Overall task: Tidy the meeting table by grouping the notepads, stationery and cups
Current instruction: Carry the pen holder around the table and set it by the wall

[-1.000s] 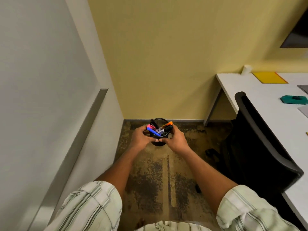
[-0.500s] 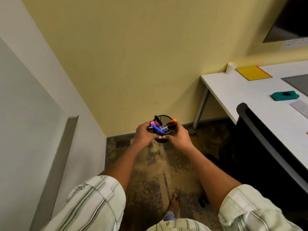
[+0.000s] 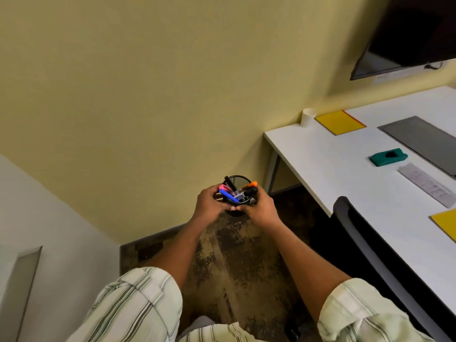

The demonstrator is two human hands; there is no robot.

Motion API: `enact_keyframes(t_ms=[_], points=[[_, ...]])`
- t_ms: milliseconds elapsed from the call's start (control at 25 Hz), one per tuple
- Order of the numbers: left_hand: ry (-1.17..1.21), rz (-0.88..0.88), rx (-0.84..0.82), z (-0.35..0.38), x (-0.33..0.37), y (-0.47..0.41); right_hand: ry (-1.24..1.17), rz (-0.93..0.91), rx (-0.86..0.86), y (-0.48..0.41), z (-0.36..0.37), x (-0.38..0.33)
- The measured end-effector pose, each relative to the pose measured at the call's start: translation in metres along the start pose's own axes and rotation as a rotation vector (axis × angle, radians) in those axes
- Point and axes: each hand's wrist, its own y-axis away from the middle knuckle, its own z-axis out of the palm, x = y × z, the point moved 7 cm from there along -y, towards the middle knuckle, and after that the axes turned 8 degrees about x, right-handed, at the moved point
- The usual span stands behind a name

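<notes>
Carrying step, by the look of it: black mesh pen cup (image 3: pixel 240 181) full of markers (image 3: pixel 229 195), gripped between left hand (image 3: pixel 209 206) and right hand (image 3: pixel 261 209), both curled round it. Next, likely: over to the white table (image 3: pixel 333 166), off to the right of the hands, kept upright

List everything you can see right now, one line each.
pen holder: one, black mesh, in both hands
markers: several, mixed colours, in the pen holder
paper cup: one, white, table's far corner
notepads: two, yellow, one beside the paper cup, one at right edge
eraser: one, green, mid-table
panel: one, grey, beyond the eraser
strip: one, pale grey, beside the eraser
table: one, white, right
chair: one, black, at the table
screen: one, black, on the wall
left hand: grips the pen holder
right hand: grips the pen holder
</notes>
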Motion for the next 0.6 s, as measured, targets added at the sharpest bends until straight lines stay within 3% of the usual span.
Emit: enact_keyframes(t_ms=[600], points=[[0.001,0.235,-0.436,0.111,0.072,-0.233,0.007,0.168,0.424,-0.182,-0.054,0.0]])
